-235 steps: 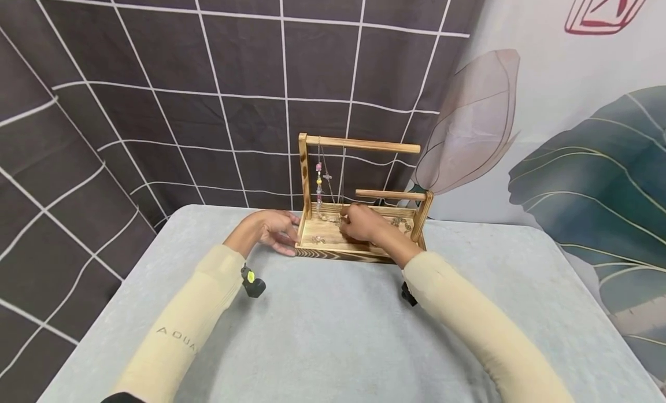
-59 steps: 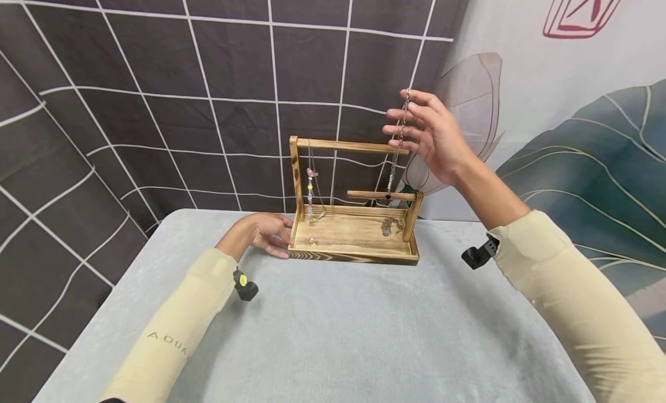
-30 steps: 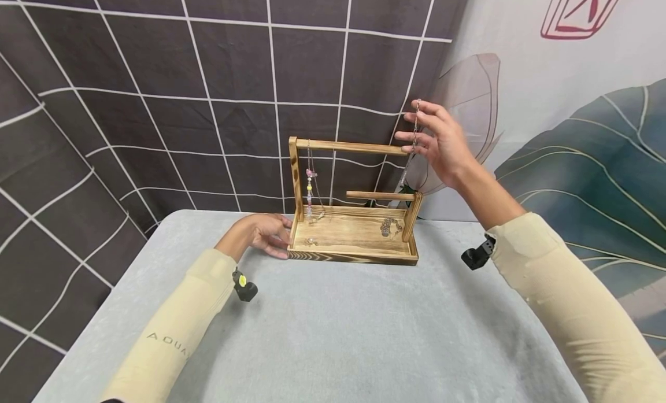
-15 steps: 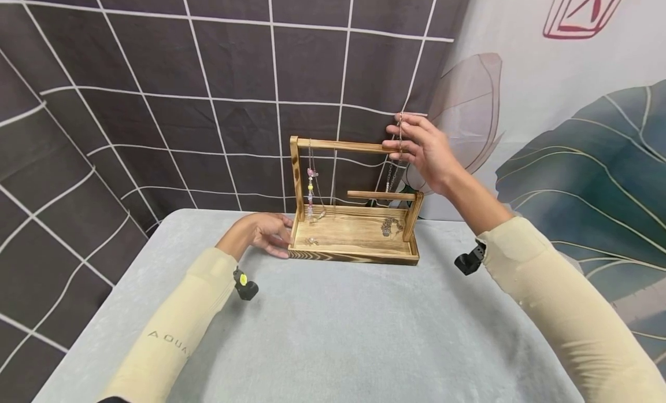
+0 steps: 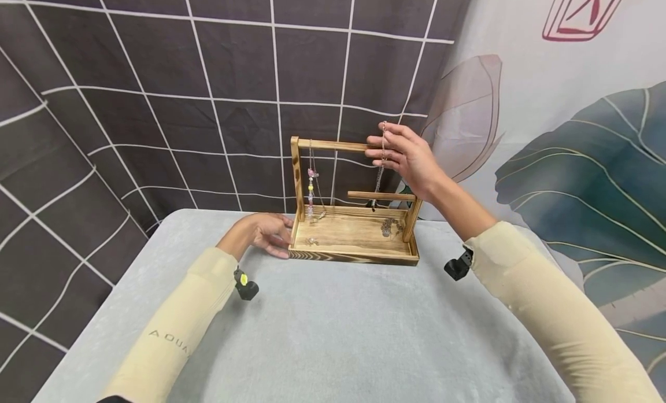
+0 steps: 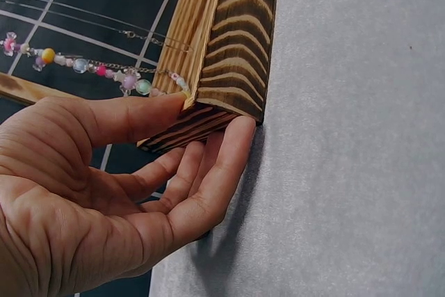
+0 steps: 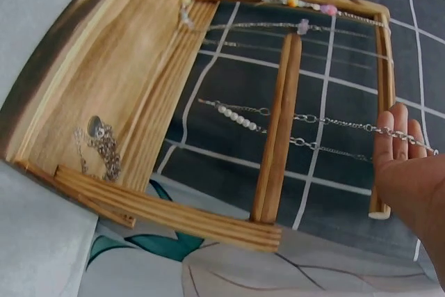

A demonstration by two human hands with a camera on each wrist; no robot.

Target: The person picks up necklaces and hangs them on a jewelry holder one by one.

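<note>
A wooden jewelry stand [image 5: 354,257] with a tray base stands at the table's far side. My left hand [image 5: 267,232] grips its left end; in the left wrist view the thumb lies at the rim and the fingers press the outer wall. My right hand [image 5: 411,157], raised at the upper bar [image 5: 333,145], pinches a silver chain necklace [image 5: 379,177] at its top. In the right wrist view the necklace's pearls [image 7: 236,117] dangle beyond the lower bar [image 7: 278,130]. From the upper bar's left part hang a colorful beaded necklace [image 5: 310,187] and a thin chain [image 5: 335,177].
A bunched silver chain [image 5: 389,225] lies at the tray's right end, and a small piece of jewelry [image 5: 311,241] at its front left. A dark gridded curtain [image 5: 234,62] rises close behind the stand. Pale cloth covers the table [image 5: 312,333].
My right hand, earlier down in the tray, has risen with the silver necklace. Over the last second it has moved left and down to the upper bar. The left hand stays put.
</note>
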